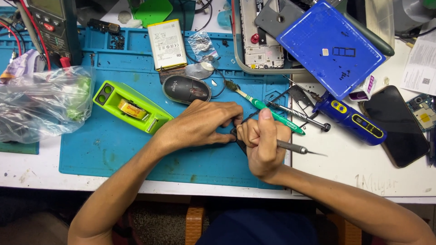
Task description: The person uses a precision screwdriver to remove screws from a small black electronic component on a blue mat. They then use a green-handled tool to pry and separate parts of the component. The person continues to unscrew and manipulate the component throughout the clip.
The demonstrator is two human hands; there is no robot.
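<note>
My left hand (200, 123) rests on the blue work mat (104, 145), and its fingertips pinch a small black part (239, 144) that is mostly hidden between my two hands. My right hand (261, 143) is closed in a fist against it, thumb up. It grips a thin metal precision tool (299, 149) whose pointed tip sticks out to the right over the white table. What the black part is cannot be made out.
A green toothbrush (268, 111), a dark mouse (186, 88) and a lime tape dispenser (131, 106) lie just beyond my hands. A blue electric screwdriver (349, 119) and black phone (395, 126) lie right. A plastic bag (41, 102) sits left; a battery (166, 44) and blue tray (331, 45) behind.
</note>
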